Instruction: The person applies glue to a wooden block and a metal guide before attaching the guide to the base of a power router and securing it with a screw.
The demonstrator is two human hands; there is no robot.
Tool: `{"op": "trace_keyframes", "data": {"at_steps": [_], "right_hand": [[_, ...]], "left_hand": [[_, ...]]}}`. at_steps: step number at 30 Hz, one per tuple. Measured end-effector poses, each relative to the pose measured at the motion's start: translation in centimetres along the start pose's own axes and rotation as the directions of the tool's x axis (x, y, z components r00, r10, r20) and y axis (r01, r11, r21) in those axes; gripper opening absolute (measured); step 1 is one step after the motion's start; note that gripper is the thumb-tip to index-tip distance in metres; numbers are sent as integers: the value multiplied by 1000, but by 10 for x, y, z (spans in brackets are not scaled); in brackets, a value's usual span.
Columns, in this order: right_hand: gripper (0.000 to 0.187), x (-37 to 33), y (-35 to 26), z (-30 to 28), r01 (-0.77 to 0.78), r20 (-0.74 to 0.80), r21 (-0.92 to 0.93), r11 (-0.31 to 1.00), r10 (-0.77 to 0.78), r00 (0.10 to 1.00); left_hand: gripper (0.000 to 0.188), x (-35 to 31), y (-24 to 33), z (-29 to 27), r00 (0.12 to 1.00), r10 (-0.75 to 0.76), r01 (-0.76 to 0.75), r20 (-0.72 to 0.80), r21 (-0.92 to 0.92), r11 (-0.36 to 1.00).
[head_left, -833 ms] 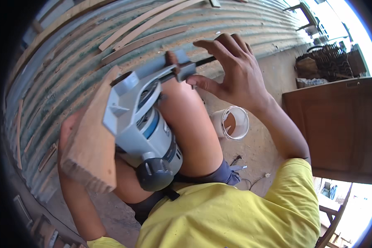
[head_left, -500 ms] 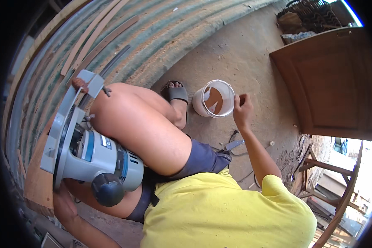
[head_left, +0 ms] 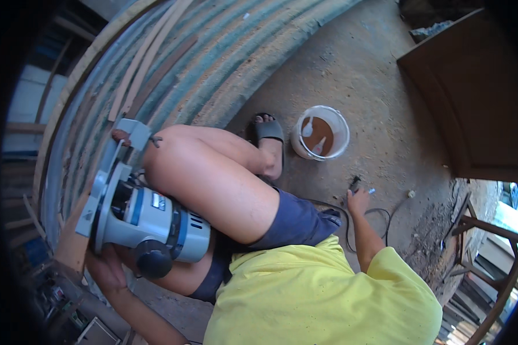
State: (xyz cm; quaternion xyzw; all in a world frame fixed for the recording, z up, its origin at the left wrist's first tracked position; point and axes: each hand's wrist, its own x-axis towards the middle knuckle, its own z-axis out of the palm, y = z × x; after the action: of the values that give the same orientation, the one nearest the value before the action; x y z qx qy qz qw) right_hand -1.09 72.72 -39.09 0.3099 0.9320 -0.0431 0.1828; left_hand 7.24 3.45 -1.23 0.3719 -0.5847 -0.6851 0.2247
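A grey and blue router (head_left: 170,221) with a black round knob (head_left: 153,260) lies on its side against my bent leg. Its flat base faces a wooden board (head_left: 72,247) at the left. My left hand (head_left: 106,265) is beneath the router, beside the board's edge, its fingers hidden. My right hand (head_left: 358,201) is down at the floor, fingers closed over a flat bluish-grey piece (head_left: 372,191), one end of which shows beyond them. A dark plug-like thing (head_left: 355,180) is just past the fingertips. A white bucket (head_left: 341,150) holds brown powder and two pale nozzle-shaped pieces (head_left: 319,145).
A black cord (head_left: 388,221) loops on the dusty floor past my right hand. Corrugated metal sheeting (head_left: 224,86) and thin wooden strips (head_left: 147,63) line the left. A brown wooden panel (head_left: 472,98) stands at the right, with a wooden frame (head_left: 489,227) below it.
My right hand has come from beside the bucket's rim down toward me, onto the flat bluish-grey piece on the floor. The view has shifted; my left hand stays beneath the router.
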Motion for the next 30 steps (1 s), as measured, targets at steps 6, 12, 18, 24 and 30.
{"op": "trace_keyframes", "data": {"at_steps": [6, 12, 18, 24, 30], "right_hand": [[57, -1, -46, 9, 80, 130, 77, 994, -89, 987], [38, -26, -161, -65, 635, 708, 49, 771, -475, 522], [24, -65, -349, -221, 934, -89, 100, 344, -931, 353], [22, -43, -538, -241, 871, -601, 130, -473, -737, -311], [53, -49, -696, -191, 982, -78, -110, -156, -983, -165]], "left_hand": [[57, -22, -13, -9, 987, 133, -132, 93, -20, 991], [43, -24, 28, 70, 934, 312, -357, 175, 389, 849], [37, -33, 37, 103, 907, 413, -375, 79, 596, 710], [38, -27, 32, 86, 881, 460, -445, 113, 528, 724], [43, -14, 19, 62, 854, 498, -512, 154, 423, 747]]}}
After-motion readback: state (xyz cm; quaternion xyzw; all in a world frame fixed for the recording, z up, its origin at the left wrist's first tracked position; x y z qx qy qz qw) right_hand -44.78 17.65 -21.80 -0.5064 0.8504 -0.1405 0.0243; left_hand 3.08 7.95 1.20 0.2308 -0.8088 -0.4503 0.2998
